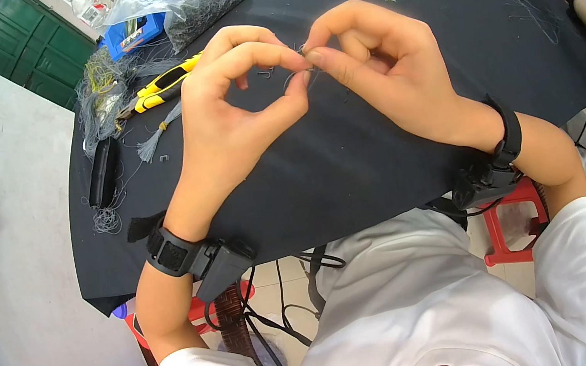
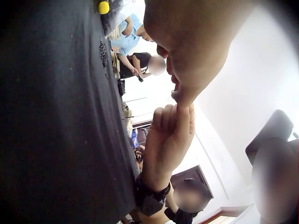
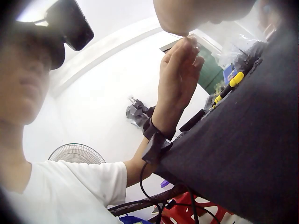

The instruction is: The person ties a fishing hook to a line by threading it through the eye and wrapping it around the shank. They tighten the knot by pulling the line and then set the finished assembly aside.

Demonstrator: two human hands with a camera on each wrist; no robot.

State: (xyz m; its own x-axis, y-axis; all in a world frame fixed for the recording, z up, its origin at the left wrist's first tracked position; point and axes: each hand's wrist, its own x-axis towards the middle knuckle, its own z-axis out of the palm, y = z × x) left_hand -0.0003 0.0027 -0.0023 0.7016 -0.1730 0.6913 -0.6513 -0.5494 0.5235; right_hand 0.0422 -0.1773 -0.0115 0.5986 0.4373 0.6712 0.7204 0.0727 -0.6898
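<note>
Above the dark cloth, the left hand (image 1: 234, 91) and right hand (image 1: 393, 63) meet fingertip to fingertip. Thumb and index finger of each pinch a thin grey strand (image 1: 313, 76), of which a short piece and a loop show around the tips. What exactly lies between the fingertips is too small to tell. In the left wrist view the right hand (image 2: 168, 133) reaches up to the left hand (image 2: 191, 42); a fine line curves beside the tips. The right wrist view shows the left hand (image 3: 180, 77) from the side, its fingertips against the right hand (image 3: 201, 14).
Yellow-black pliers (image 1: 162, 86), a bundle of grey strands (image 1: 158, 138), a black case (image 1: 104, 174) and tangled strands (image 1: 97, 92) lie at the left of the black table (image 1: 355, 180). Behind them are a blue box (image 1: 132, 35) and a plastic bag (image 1: 203, 7). Other people sit across the room.
</note>
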